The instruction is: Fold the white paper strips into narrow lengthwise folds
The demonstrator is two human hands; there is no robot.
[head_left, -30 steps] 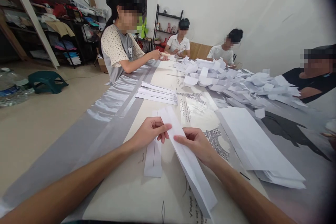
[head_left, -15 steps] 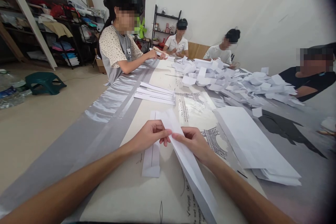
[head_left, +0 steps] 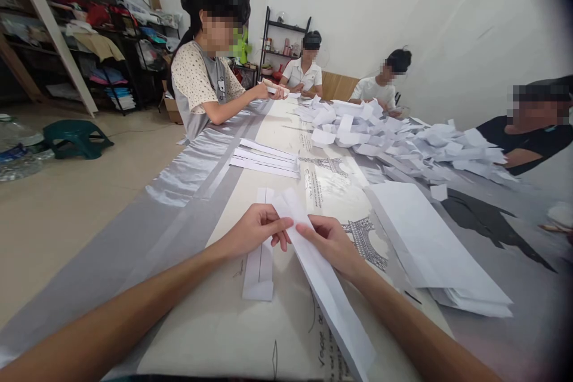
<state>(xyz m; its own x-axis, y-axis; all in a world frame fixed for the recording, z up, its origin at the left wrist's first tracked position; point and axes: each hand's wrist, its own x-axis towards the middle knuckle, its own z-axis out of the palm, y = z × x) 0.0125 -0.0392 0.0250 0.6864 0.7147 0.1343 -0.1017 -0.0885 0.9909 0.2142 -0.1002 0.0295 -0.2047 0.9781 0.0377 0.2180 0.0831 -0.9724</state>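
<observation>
Off the table's (head_left: 134,239) left edge, a dark green stool (head_left: 77,136) stands on the floor (head_left: 89,215), near clear plastic bottles (head_left: 20,146); a tan cloth (head_left: 102,46) hangs among cluttered shelves behind. At that edge is a person in spotted sleeves (head_left: 194,74). Beyond the far left corner show a bright green fan (head_left: 243,49) and a black rack (head_left: 287,27). Two people in white (head_left: 301,76) are at the far end, one person in black (head_left: 528,137) past the right edge.
</observation>
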